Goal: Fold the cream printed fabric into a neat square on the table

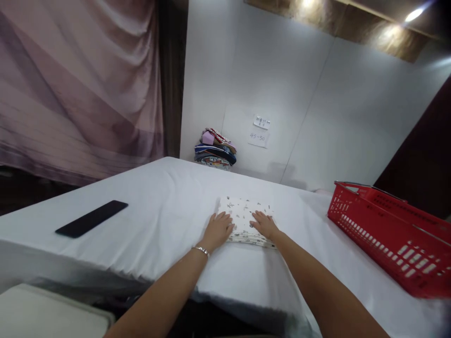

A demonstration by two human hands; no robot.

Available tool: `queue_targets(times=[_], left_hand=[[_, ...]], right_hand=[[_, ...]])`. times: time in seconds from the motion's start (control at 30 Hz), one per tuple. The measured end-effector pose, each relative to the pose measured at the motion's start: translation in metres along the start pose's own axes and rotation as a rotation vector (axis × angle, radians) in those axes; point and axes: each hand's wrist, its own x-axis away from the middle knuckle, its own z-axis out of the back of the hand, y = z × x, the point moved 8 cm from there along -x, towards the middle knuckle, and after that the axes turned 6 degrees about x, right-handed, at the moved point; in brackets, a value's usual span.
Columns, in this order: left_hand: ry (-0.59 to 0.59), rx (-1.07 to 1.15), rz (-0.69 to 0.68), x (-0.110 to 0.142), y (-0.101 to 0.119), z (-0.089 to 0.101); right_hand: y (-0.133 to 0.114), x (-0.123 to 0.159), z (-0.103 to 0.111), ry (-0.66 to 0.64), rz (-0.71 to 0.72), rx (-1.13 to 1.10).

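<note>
A folded white cloth with small dark prints [243,211] lies on the white-covered table [169,211], its several layers showing along the near edge. My left hand [218,230], with a bracelet at the wrist, rests flat on the cloth's left side, fingers stretched out. On the right side of the same cloth, my right hand [265,224] lies flat with its fingers apart. Neither hand grips the cloth; both press on it from above. What kind of item the folded cloth is, I cannot tell.
A red plastic basket [380,230] stands on the table at the right. To the left lies a flat black slab [92,218]. Behind the far edge rises a pile of folded fabrics [215,149] against the white wall, near paper labels [259,137]. A pink curtain [81,84] hangs at left.
</note>
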Motion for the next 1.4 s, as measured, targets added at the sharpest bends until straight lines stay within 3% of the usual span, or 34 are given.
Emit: queue_targets(times=[0.53, 0.77, 1.07, 1.4], left_hand=[[-0.015, 0.029, 0.013, -0.003, -0.005, -0.002], [0.035, -0.048, -0.038, -0.003, 0.001, 0.0], [-0.078, -0.007, -0.28, -0.001, 0.005, -0.003], [-0.178, 0.146, -0.261, 0.001, -0.008, -0.014]], right_hand=[[-0.004, 0.002, 0.007, 0.064, 0.04, -0.041], [-0.003, 0.001, 0.006, 0.078, 0.049, -0.062], [-0.001, -0.001, 0.001, 0.071, 0.011, -0.056], [0.001, 0.0, -0.005, 0.055, 0.007, -0.04]])
